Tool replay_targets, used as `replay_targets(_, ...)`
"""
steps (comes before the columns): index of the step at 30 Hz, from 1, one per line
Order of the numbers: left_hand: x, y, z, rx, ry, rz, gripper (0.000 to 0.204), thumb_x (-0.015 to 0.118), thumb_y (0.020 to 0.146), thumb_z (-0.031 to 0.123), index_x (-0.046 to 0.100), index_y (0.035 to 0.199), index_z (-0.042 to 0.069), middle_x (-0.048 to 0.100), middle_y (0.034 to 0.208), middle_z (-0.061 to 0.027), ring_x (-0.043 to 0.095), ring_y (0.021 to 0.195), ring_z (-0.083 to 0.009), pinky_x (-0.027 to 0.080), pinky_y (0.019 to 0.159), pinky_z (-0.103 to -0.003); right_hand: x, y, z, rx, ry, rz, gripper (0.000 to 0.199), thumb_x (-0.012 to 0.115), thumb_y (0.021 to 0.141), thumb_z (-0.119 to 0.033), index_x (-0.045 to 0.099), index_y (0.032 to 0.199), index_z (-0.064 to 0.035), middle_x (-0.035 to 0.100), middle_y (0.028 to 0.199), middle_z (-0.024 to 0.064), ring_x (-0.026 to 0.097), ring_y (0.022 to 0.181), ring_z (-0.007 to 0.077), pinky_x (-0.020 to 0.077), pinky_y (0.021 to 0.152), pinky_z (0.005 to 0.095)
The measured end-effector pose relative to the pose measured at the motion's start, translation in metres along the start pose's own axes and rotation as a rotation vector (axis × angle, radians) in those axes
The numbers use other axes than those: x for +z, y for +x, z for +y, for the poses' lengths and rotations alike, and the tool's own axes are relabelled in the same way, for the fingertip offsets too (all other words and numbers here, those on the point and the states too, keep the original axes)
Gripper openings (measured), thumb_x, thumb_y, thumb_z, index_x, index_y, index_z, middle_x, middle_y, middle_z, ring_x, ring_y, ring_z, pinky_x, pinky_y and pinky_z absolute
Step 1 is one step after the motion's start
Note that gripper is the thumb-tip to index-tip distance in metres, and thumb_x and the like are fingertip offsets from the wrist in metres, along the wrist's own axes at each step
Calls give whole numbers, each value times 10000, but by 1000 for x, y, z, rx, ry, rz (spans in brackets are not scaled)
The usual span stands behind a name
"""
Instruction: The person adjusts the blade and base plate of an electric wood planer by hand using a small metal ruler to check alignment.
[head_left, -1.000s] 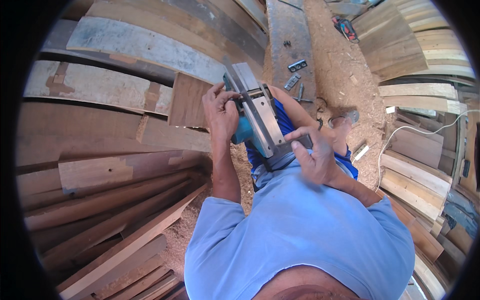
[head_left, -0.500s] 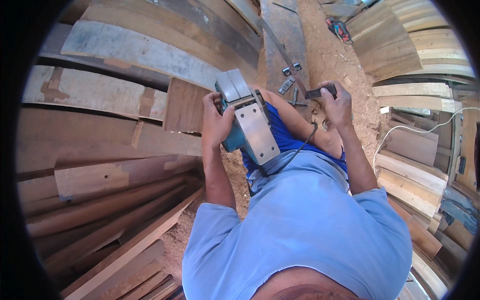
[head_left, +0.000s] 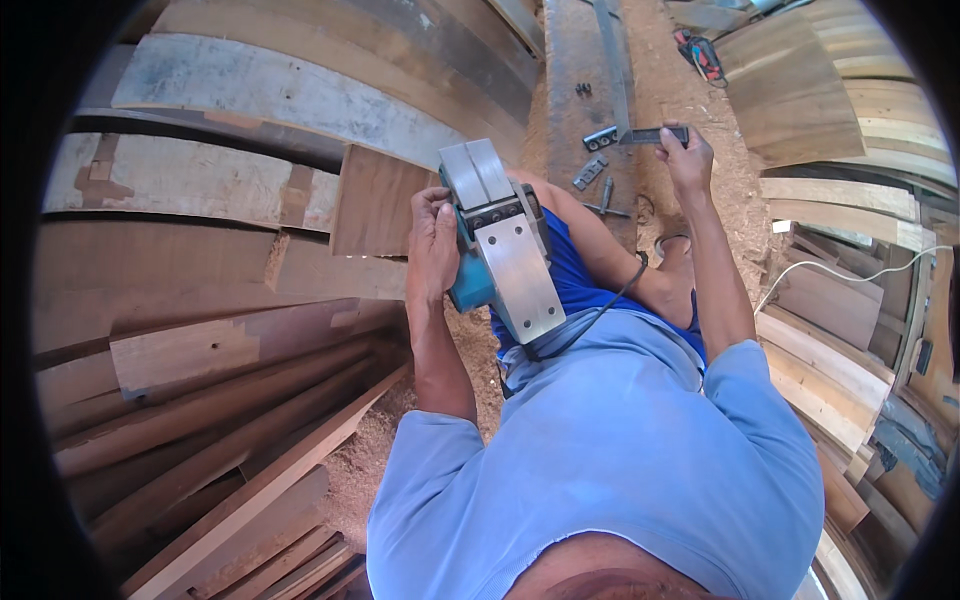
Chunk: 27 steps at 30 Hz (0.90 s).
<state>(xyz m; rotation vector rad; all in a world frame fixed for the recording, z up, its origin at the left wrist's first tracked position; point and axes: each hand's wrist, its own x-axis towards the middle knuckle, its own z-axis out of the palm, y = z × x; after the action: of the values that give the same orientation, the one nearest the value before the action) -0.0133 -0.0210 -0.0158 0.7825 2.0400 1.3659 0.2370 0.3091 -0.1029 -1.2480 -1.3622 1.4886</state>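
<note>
My left hand (head_left: 433, 250) grips the side of a teal electric planer (head_left: 520, 285), which is upside down over my lap. Its shiny metal sole and the cutter slot face up. My right hand (head_left: 688, 160) pinches the dark stock of a try square (head_left: 652, 136) over the plank, with the long blade pointing away from me. Close to the stock, a black metal block with round holes (head_left: 601, 138) lies on the plank. Nearer me are a small grey metal piece (head_left: 590, 172) and a T-handled wrench (head_left: 606, 198).
The worn plank (head_left: 575, 60) runs away from me over sawdust-covered ground. Small black parts (head_left: 583, 89) lie on it. Boards are stacked at left (head_left: 210, 180) and right (head_left: 830, 350). A red and black tool (head_left: 702, 58) sits beyond; a white cable (head_left: 850, 262) crosses the right stack.
My right hand has moved forward and away from the planer, carrying the try square. Its blade has swung to point more nearly straight ahead. The planer stays in my left hand, almost unmoved.
</note>
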Motion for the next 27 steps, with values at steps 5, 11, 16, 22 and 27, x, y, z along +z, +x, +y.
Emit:
replay_targets(5, -3, -1, -6, 4, 22, -8, 327, 472, 1123, 285, 497, 1343, 45, 645, 1173, -157, 604, 1086, -215, 481, 975, -365, 12, 32, 13, 52, 59, 23, 185, 714, 984, -78, 708, 1164, -39, 691, 936, 5, 664, 748, 86, 590, 644, 238)
replay_targets(11, 0, 1, -5, -56, -57, -13, 325, 500, 1106, 251, 488, 1345, 32, 632, 1171, -140, 596, 1077, -207, 480, 980, -366, 12, 71, 30, 102, 100, 16, 177, 720, 985, -96, 701, 1158, -61, 690, 940, 7, 662, 738, 91, 590, 636, 239)
replay_targets(16, 2, 0, 7, -91, -108, -25, 332, 532, 1082, 183, 458, 1364, 26, 620, 1190, -141, 585, 1103, -199, 474, 986, -360, 14, 95, 49, 174, 108, -13, 194, 717, 999, -119, 678, 1188, -96, 695, 945, 6, 675, 760, 103, 596, 667, 263)
replay_targets(22, 1, 2, 12, -121, -122, -56, 343, 540, 1075, 157, 440, 1377, 29, 601, 1199, -128, 569, 1108, -180, 468, 984, -342, 21, 113, 65, 301, 210, -68, 158, 702, 999, -104, 672, 1154, -93, 701, 926, 7, 672, 718, 110, 587, 627, 264)
replay_targets(27, 4, 2, 13, -155, -162, -38, 354, 554, 1076, 163, 439, 1386, 37, 591, 1210, -120, 560, 1103, -166, 467, 974, -335, 26, 124, 85, 339, 43, -52, 123, 705, 991, -152, 669, 1094, -95, 668, 844, -6, 631, 684, 107, 532, 585, 271)
